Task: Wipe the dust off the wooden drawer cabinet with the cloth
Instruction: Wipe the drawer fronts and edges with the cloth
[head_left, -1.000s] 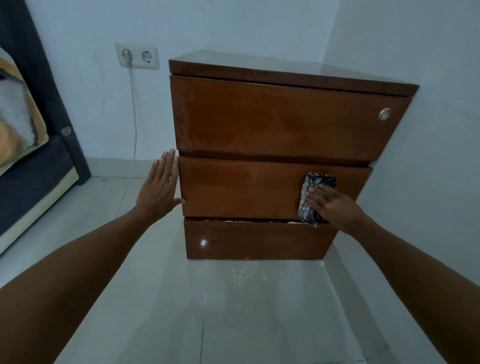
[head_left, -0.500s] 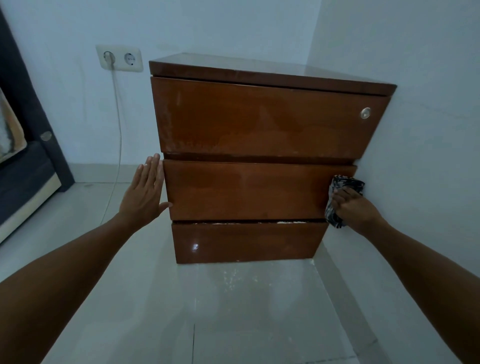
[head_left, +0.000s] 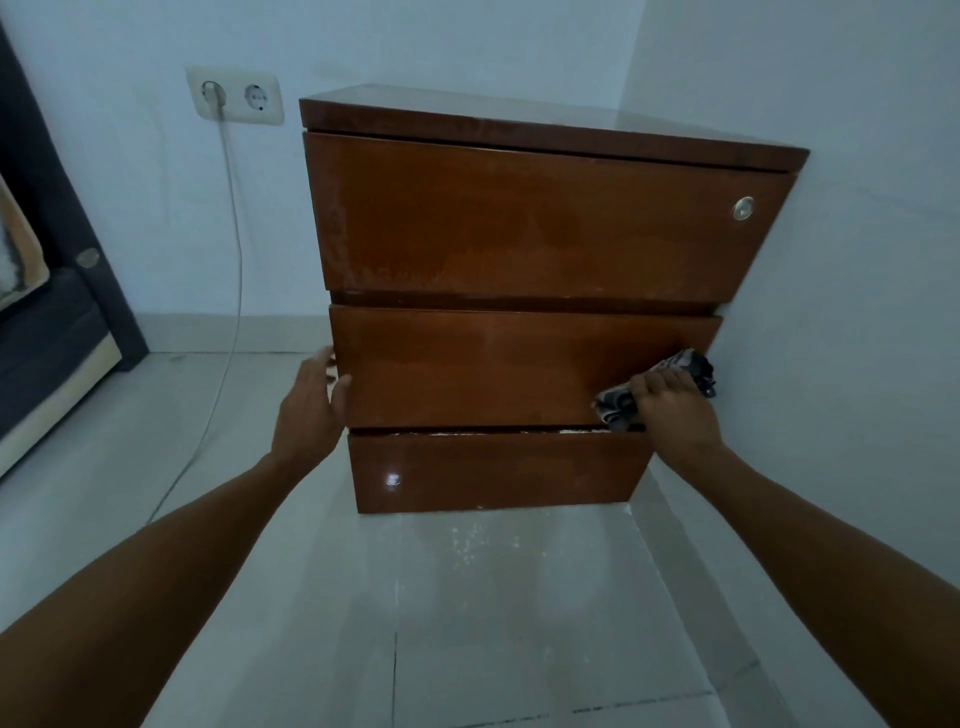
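Head view: right hand (head_left: 675, 410) presses cloth (head_left: 693, 366) on cabinet (head_left: 519, 234).

The right hand (head_left: 675, 410) now presses the cloth (head_left: 618, 402) lower — at the middle drawer's (head_left: 493, 364) bottom right corner. The left hand (head_left: 311, 410) sits lower too, thumb on the drawer front.

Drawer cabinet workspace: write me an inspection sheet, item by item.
Surface: floor pale, glossy, white specks before the cabinet.
Job's things: wooden cabinet, three drawers shut; cloth on middle drawer, right end.
Clutter: nothing seen.
Hands: left hand flat against the cabinet's left edge; right hand grips the cloth.
Cables: white cable hangs from wall socket to floor.
Surroundings: white walls; dark furniture at left.
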